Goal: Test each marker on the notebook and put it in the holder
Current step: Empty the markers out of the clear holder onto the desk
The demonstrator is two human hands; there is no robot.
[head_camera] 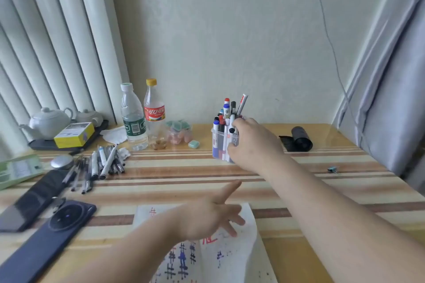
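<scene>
A clear plastic holder (218,145) stands at the middle back of the table, filled with several markers with blue, red and black caps. My right hand (253,145) is against the holder's right side, its fingers closed around a white marker with a black cap (232,125) that stands in the holder. Near the front edge lies an open notebook (232,257), its white pages covered in red, blue and black scribbles. My left hand (213,216) hovers over the notebook's upper part with spread fingers, holding nothing. At the left lies a loose pile of pens and markers (103,165).
Two plastic bottles (142,117) stand behind the pile. A teapot on a dark tray (49,123), a yellow box (73,134), two phones (43,220), a round metal object (62,161) fill the left. A black roll (300,139) and a small clip (332,169) lie at the right.
</scene>
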